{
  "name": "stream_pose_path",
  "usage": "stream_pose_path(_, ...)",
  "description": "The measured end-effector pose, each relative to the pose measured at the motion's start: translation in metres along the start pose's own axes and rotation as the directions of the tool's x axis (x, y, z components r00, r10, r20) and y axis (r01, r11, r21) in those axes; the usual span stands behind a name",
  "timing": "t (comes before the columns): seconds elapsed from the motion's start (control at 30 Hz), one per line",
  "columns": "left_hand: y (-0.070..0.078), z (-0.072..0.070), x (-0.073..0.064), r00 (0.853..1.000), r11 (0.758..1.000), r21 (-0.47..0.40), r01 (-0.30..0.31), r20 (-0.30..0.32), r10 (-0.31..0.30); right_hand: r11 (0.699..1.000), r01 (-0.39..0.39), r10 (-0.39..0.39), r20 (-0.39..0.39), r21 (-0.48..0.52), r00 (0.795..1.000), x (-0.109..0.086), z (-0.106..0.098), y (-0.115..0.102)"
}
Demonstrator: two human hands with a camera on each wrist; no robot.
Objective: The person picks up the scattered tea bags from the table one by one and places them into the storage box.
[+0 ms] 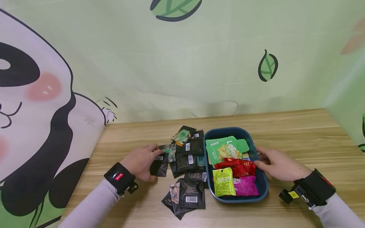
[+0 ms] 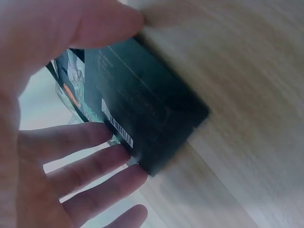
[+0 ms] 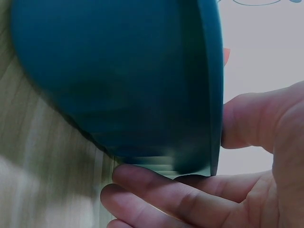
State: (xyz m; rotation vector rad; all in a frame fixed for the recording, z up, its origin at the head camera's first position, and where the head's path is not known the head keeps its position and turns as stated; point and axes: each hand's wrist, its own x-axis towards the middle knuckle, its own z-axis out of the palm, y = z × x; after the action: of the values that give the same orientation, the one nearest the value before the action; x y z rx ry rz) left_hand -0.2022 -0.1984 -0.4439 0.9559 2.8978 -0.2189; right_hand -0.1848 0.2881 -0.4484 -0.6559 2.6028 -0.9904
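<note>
My left hand [image 1: 141, 161] holds black sachets [image 1: 160, 166] between thumb and fingers, at the left end of a spread of similar ones. In the left wrist view, the outer black sachet [image 2: 147, 104] shows a white barcode, with the thumb at one edge and the fingertips at the other. My right hand [image 1: 278, 164] grips the right side of a blue plastic bin [image 1: 263, 190], thumb at the rim and fingers against the outer wall [image 3: 118, 71]. Inside lie a green snack box [image 1: 223, 147], red packets [image 1: 236, 167], a yellow packet [image 1: 223, 182] and a magenta packet [image 1: 246, 186].
Several black sachets [image 1: 185, 161] lie overlapping along the bin's left side. Nearer the front is a smaller stack of black sachets [image 1: 192, 193]. A sachet with a green label [image 1: 182, 135] lies at the back. The wooden table [image 1: 299, 136] meets a printed cloth backdrop [image 1: 185, 79].
</note>
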Motion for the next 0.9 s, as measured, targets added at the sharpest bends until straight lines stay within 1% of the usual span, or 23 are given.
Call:
stream_pose_path(0.13,0.003,-0.001,0.003,1.0,0.999,0.052,-0.011,-0.015,0.012,1.0,-0.002,0.002,-0.002,0.001,1.0,0.0,0.0,0.0)
stream_pose_path(0.33,0.005,0.001,0.006,0.997,0.992,0.123,-0.033,-0.067,0.041,1.0,0.007,-0.007,-0.004,0.008,1.0,-0.001,-0.001,0.0)
stream_pose_path(0.47,0.006,0.002,0.007,0.993,0.988,0.148,-0.047,-0.101,0.062,1.0,0.022,-0.022,-0.003,0.014,1.0,-0.002,-0.001,0.0)
stream_pose_path(0.57,0.007,0.002,0.007,0.991,0.987,0.15,-0.047,-0.115,0.065,0.999,0.029,-0.029,0.0,0.016,1.0,-0.002,-0.001,-0.001)
stream_pose_path(0.73,0.007,0.005,0.007,0.99,0.992,0.128,-0.021,-0.138,0.039,1.0,0.023,-0.023,0.005,0.014,1.0,-0.002,-0.001,-0.001)
stream_pose_path(0.83,0.008,0.007,0.008,0.991,0.994,0.108,-0.009,-0.129,0.023,1.0,0.025,-0.025,0.001,0.015,1.0,-0.002,-0.001,-0.001)
stream_pose_path(0.9,0.009,0.009,0.009,0.994,0.996,0.094,-0.005,-0.112,0.016,0.999,0.031,-0.031,-0.001,0.018,1.0,-0.002,0.0,0.0)
